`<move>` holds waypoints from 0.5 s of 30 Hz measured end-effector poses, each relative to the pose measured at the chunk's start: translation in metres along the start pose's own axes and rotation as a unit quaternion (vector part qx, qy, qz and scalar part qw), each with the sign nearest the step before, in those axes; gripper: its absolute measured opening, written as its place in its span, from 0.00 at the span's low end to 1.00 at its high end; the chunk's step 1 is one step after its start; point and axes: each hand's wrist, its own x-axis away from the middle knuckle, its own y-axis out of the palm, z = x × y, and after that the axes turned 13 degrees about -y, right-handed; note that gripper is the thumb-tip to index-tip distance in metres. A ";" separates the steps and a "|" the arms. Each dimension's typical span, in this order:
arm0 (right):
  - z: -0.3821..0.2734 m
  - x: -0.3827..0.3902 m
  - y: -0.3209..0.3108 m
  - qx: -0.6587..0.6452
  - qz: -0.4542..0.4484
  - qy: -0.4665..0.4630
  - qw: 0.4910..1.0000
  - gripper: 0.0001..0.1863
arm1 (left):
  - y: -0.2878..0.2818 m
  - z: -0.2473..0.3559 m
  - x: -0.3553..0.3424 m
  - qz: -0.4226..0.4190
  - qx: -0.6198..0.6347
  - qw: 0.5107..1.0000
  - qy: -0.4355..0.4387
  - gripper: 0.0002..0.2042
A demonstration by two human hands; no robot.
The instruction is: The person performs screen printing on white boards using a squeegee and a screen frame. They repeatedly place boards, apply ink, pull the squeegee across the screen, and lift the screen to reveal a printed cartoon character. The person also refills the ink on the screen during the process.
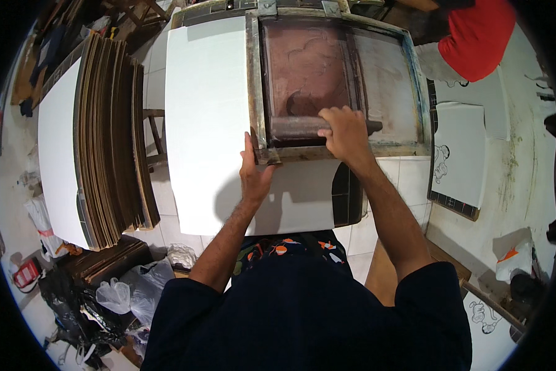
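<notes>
A wooden screen-printing frame [318,153] lies over a white sheet [206,117] in front of me. Its mesh [306,68] is reddish brown in the left part and pale on the right. My right hand [346,133] is closed round a squeegee [293,128], a long dark bar lying crosswise on the mesh near the frame's near rail. At the frame's near left corner rests my left hand [255,176], its fingers stretched along the outer side and its thumb apart. Whatever print lies beneath the frame is hidden.
A tall stack of boards [107,148] topped with white stands at the left. Plastic bags [135,290] lie below it. Printed white sheets [460,161] rest on boards at the right. A person in a red shirt [479,40] bends at the far right. Metal hinges [267,7] sit at the frame's back.
</notes>
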 end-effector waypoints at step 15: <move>0.192 -0.233 0.041 0.064 0.073 -0.063 0.993 0.19 | -0.004 -0.008 0.003 0.008 -0.076 0.997 0.016 0.54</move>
